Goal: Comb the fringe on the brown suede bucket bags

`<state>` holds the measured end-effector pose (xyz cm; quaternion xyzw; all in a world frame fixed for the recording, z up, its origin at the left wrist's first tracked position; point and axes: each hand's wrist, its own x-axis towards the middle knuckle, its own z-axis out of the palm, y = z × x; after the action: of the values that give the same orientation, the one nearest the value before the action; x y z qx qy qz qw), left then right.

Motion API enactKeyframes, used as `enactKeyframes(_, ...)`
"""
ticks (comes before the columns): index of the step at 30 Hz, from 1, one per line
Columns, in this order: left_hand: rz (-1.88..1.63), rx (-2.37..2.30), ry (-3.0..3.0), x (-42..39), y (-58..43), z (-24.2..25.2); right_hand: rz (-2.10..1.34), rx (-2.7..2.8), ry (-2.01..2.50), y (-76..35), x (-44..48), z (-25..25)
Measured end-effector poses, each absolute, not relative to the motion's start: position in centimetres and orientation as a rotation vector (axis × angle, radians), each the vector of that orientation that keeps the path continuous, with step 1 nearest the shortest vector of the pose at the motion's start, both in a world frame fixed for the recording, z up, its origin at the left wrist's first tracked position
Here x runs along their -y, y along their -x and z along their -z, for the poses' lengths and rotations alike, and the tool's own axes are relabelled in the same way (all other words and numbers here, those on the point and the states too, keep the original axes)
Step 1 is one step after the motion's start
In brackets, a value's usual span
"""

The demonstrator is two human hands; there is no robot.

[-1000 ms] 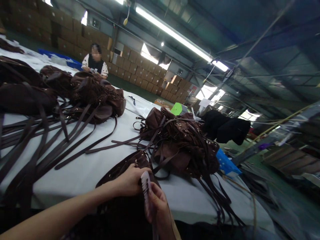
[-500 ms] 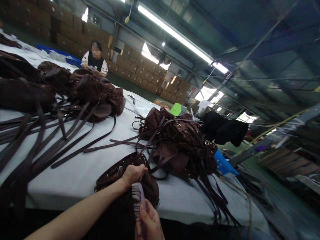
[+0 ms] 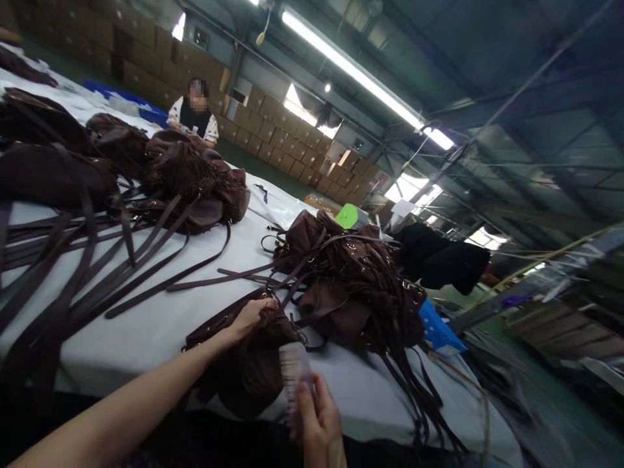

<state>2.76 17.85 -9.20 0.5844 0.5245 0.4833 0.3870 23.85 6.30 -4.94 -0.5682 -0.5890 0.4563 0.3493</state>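
Observation:
A dark brown bag [image 3: 253, 380] with metal eyelets along its rim lies at the table's near edge. My left hand [image 3: 251, 315] is closed on the upper part of this bag; my own fingers partly hide what they pinch. In my right hand [image 3: 319, 416] is a pale lilac comb [image 3: 295, 374], gripped by one end with its teeth facing left. The comb is slightly blurred and stands just right of the bag; whether it touches the bag I cannot tell.
More brown bags with long straps are heaped at right [image 3: 336, 299] and at left [image 3: 195, 175] on the white-covered table [image 3: 146, 338]. A blue bin [image 3: 441, 328] is beyond the right heap. Across the table a person [image 3: 195, 117] faces this way, before stacked cartons [image 3: 277, 140].
My right hand and the comb have moved right, away from the front of the bag. My left hand has shifted slightly up and away, still holding the bag, whose front now shows more.

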Motion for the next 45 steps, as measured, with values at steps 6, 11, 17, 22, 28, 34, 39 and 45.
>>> enactKeyframes(6,-1.488,-0.867,-1.076,-16.5,0.2,5.8,-1.147,1.665,1.393,-21.1,-10.1,4.1)
enactKeyframes(11,-1.482,-0.856,-0.915,-15.2,1.8,7.9,-1.144,1.659,1.464,-23.3,-11.2,7.2)
enactKeyframes(17,-1.499,-1.086,-1.144,-12.5,1.9,8.7,-0.895,1.797,1.495,-22.6,-12.0,4.3)
enactKeyframes(22,-1.509,-1.146,-1.368,-11.1,1.3,8.1,-0.276,2.265,1.643,-19.1,-14.6,1.6)
enactKeyframes(28,-1.225,-1.138,-1.687,-13.4,0.0,9.5,-0.324,2.4,1.808,-17.8,-12.5,4.7)
enactKeyframes(34,-0.892,-1.262,-1.74,-14.6,-0.5,12.8,-0.87,2.375,1.662,-19.4,-7.3,7.5)
enactKeyframes(39,-0.879,-1.277,-1.849,-15.3,-0.7,14.0,-1.684,1.896,1.299,-19.6,-4.7,7.1)
enactKeyframes(45,-1.2,-1.256,-1.75,-14.7,0.6,11.9,-1.811,1.421,1.248,-21.2,-4.2,5.7)
